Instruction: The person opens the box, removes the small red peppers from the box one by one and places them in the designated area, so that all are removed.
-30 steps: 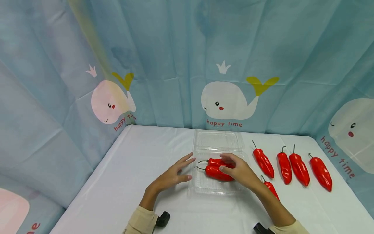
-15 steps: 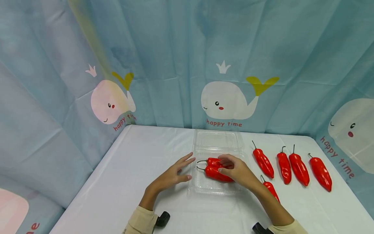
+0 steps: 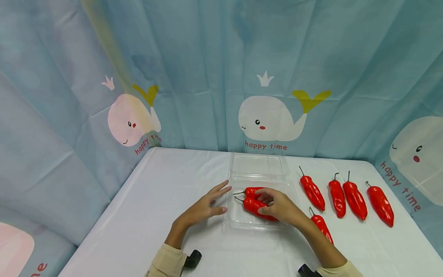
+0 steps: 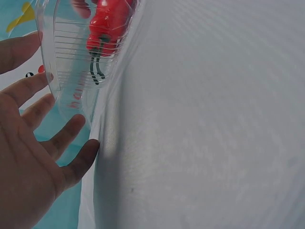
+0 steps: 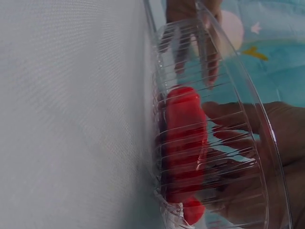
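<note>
Two glossy red peppers with thin dark stems lie side by side in a clear plastic container [image 3: 238,221], its lid folded back. My right hand [image 3: 282,207] is over them with bent fingers, its thumb at the top of the near red pepper [image 3: 252,206], the fingers reaching toward the far red pepper [image 3: 252,192] behind. The hand hides their right ends. In the right wrist view, the near pepper [image 5: 183,143] shows through the ribbed wall. My left hand [image 3: 204,207] is spread with straight fingers beside the container's left side, fingertips near its rim, holding nothing.
Several more red peppers [image 3: 354,200] lie on the white tablecloth [image 3: 155,200] to the right of the container. One of them, a red pepper [image 3: 321,227], lies close to my right forearm. A blue whale-print curtain [image 3: 207,77] hangs behind the table.
My right hand has shifted slightly toward me and left. The near pepper's right end has swung toward me, and the far pepper has moved a little. My left hand has stayed in place.
</note>
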`<state>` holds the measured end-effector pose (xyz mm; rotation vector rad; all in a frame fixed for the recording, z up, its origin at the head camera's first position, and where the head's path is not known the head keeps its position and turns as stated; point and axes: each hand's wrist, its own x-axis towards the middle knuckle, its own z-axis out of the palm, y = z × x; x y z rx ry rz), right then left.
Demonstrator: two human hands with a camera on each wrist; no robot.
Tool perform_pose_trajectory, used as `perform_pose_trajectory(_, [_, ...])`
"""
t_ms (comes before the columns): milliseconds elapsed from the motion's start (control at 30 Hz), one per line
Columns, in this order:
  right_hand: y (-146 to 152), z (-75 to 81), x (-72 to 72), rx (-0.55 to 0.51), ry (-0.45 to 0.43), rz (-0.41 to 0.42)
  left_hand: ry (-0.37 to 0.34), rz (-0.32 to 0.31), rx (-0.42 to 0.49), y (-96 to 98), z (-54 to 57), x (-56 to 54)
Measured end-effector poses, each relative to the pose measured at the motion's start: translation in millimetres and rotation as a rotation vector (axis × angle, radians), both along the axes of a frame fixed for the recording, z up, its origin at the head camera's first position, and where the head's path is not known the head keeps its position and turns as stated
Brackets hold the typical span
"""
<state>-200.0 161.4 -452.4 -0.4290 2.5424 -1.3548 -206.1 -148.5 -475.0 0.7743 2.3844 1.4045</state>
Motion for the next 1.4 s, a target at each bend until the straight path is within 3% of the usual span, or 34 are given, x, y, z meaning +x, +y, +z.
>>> perform_pose_trajectory(633, [-1.1,-2.6,2.6,0.093,0.002,-0.004,-0.015,0.006,0.007,1.1,1.5,1.3])
perform_pose_trajectory(1400, [-0.7,9.1,6.6,0.055,-0.019,-0.075,-0.015,0.007,0.015,0.5,1.5,0.8])
